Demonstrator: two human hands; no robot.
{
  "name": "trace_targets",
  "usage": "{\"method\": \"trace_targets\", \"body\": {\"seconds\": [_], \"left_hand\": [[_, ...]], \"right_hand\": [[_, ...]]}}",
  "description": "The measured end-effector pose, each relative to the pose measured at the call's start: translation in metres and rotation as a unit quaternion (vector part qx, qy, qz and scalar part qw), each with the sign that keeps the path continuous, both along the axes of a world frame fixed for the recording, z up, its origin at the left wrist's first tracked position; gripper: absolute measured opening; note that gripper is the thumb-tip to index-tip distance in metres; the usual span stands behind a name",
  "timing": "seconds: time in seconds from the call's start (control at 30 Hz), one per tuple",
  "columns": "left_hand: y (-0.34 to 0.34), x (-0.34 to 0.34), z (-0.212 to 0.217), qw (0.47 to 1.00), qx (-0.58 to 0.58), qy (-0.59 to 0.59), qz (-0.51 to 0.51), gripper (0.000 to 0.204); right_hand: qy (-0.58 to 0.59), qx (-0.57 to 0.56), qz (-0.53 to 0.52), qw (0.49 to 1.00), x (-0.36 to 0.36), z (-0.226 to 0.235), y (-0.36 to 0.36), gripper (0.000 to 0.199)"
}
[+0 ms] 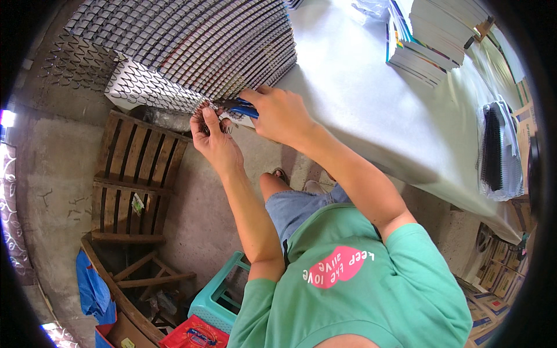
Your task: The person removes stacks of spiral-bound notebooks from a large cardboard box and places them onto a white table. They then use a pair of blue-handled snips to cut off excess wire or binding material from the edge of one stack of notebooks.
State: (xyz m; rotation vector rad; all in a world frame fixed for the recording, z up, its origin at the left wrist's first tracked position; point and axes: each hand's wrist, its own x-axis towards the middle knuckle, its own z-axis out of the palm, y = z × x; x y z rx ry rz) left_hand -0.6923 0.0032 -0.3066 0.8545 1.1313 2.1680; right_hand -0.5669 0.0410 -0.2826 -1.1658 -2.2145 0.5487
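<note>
My right hand (284, 115) is closed around blue-handled pliers (245, 109), whose dark jaws point left toward my other hand. Between the thumb and fingers of my left hand (216, 141) I pinch a dark wire coil (227, 129) at the lower edge of a large stack. That stack of spiral-bound books (232, 43) shows row upon row of coils along its side, at the top of the head view. Whether the jaws touch the wire cannot be made out. Loose coil ends (75, 61) stick out past the stack's left side.
The stack rests on a white-covered table (342, 75). More books (426, 49) and a bundle of black coils in clear plastic (495, 148) lie to the right. A wooden pallet (133, 168), turquoise stool (217, 290) and red packet (196, 333) stand at lower left; cartons (493, 278) at lower right.
</note>
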Motion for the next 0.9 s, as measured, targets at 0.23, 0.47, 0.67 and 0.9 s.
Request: {"method": "trace_targets", "body": {"seconds": [0.23,0.47,0.67,0.9], "left_hand": [[-0.014,-0.007,0.004,1.0,-0.001,0.016,-0.011,0.028],[-0.011,-0.012,0.008,0.999,-0.009,0.039,-0.025,0.03],[-0.01,-0.014,0.006,0.999,0.004,0.037,-0.029,0.027],[-0.002,-0.011,0.006,0.999,0.008,0.037,0.007,0.024]], "right_hand": [[0.065,0.228,-0.07,0.969,0.01,-0.004,-0.007,0.041],[0.056,0.225,-0.065,0.971,0.0,-0.001,-0.004,0.04],[0.054,0.196,-0.049,0.978,0.001,0.003,-0.005,0.037],[0.04,0.094,-0.004,0.995,0.001,0.002,0.0,0.035]]}}
